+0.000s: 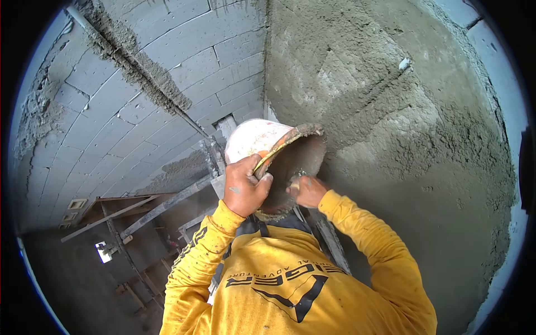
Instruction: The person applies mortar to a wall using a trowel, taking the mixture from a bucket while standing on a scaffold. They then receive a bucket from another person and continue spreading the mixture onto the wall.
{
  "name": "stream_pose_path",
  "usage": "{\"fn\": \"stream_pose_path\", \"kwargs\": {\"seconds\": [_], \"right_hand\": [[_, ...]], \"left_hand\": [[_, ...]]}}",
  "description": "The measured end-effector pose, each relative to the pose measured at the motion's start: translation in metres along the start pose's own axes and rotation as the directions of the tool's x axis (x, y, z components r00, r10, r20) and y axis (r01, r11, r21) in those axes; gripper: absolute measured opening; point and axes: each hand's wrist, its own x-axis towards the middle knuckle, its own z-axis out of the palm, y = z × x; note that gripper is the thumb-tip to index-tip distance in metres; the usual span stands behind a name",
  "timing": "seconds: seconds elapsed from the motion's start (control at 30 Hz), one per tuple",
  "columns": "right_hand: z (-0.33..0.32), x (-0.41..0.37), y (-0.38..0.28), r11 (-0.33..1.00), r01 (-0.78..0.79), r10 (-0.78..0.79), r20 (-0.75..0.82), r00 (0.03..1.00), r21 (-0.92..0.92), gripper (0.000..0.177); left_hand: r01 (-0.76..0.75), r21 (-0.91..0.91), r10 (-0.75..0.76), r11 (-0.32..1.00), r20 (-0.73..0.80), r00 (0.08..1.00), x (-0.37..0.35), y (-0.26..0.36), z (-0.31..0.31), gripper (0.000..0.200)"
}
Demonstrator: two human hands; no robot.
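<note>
A white bucket (255,138), crusted with mortar along its rim, is tilted so that its mouth faces me. My left hand (245,187) is closed around the bucket's near left rim, where a yellow edge or handle runs under the fingers. Inside the mouth, my right hand (308,191) is closed on a tool with a pale handle (294,185). The tool's working end is hidden in the shadowed bucket, so its kind cannot be made out. Grey smears mark my left hand.
Wet grey plaster (385,123) covers the wall at right, rough in the middle. A bare block wall (184,61) stands at left, with a mortar-covered conduit (139,72) running down it. Below left are scaffold bars (167,206) over a dim lower area.
</note>
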Motion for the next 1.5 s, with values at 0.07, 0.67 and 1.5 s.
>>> {"fn": "stream_pose_path", "kwargs": {"seconds": [0.07, 0.67, 1.5], "right_hand": [[0.030, 0.001, 0.011, 0.903, 0.378, -0.390, -0.020, 0.921, -0.206, 0.029], [-0.032, -0.008, -0.058, 0.967, 0.042, -0.052, 0.032, 0.998, 0.253, 0.047], [-0.170, -0.099, 0.047, 0.816, -0.570, 0.487, -0.416, 0.768, -0.097, 0.050]], "left_hand": [[0.025, 0.002, -0.025, 1.000, -0.004, 1.000, -0.008, -0.007, -0.001, 0.032], [0.289, -0.274, -0.383, 0.917, -0.410, 0.828, -0.089, -0.104, -0.036, 0.030], [0.405, -0.286, -0.492, 0.868, -0.388, 0.780, -0.099, -0.132, -0.049, 0.026]]}}
